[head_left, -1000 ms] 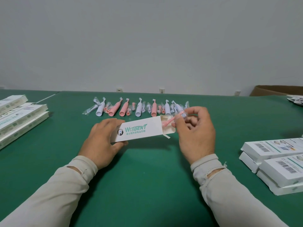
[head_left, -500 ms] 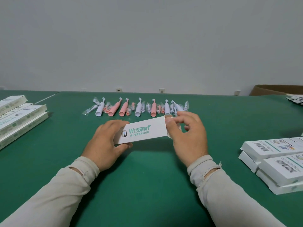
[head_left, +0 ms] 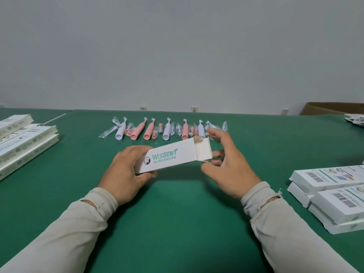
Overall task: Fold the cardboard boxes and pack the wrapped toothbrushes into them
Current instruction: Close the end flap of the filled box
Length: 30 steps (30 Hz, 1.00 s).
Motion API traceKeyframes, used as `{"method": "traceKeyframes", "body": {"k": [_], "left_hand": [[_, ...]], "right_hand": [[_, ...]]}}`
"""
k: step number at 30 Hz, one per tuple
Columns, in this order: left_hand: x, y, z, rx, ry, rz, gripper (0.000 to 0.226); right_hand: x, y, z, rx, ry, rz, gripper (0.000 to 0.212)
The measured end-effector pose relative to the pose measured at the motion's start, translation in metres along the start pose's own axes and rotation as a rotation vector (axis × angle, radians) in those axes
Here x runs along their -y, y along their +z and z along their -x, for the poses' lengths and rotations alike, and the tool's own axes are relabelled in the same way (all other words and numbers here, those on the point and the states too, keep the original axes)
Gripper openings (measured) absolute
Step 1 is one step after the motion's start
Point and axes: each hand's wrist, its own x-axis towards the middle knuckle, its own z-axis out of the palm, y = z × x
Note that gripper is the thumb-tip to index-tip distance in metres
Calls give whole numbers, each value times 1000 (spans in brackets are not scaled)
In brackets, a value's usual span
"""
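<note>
A white "Wisdent" cardboard box (head_left: 173, 156) is held just above the green table (head_left: 177, 213). My left hand (head_left: 126, 172) grips its left end. The end flap (head_left: 203, 151) on the right stands open, showing the blank inside. My right hand (head_left: 230, 170) cups that end with fingers spread, thumb under the flap's lower corner and fingers behind it. Wrapped pink and white toothbrushes (head_left: 166, 131) with small brush heads lie in a row beyond the box. No toothbrush shows at the box opening.
White boxes (head_left: 25, 140) are stacked at the left edge. More white boxes with barcodes (head_left: 331, 178) are piled at the right. A brown carton (head_left: 332, 110) stands at the far right by the wall, with some packets (head_left: 356, 120) beside it.
A second ago my right hand fed a pink toothbrush into the box's right end, then pressed that end. Now the toothbrush is out of sight, the flap stands open and the fingers have spread.
</note>
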Motion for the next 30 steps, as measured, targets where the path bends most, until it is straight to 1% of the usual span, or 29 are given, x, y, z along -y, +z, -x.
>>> {"method": "traceKeyframes", "body": {"k": [1, 2, 7, 13, 21, 24, 26, 28, 30], "left_hand": [[0, 0, 0, 3, -4, 1, 61], [0, -1, 0, 7, -8, 1, 61], [0, -2, 0, 6, 2, -12, 60], [-2, -1, 0, 2, 2, -17, 61], [-2, -2, 1, -6, -12, -19, 60], [-2, -1, 0, -10, -14, -20, 60], [-3, -1, 0, -15, -14, -23, 60], [-4, -1, 0, -19, -13, -24, 60], [-4, -1, 0, -23, -13, -21, 60]], "right_hand": [[-1, 1, 0, 5, -18, -12, 69], [-3, 1, 0, 3, -33, -17, 69], [-5, 3, -1, -48, -101, 78, 44], [-3, 8, -1, -127, -110, 58, 33], [-2, 17, 0, -146, -93, -14, 28], [-1, 17, 0, -180, -117, -7, 27], [-1, 18, 0, -220, -127, -4, 33], [0, 19, 0, -245, -98, -63, 39], [1, 21, 0, -261, -78, -134, 40]]}}
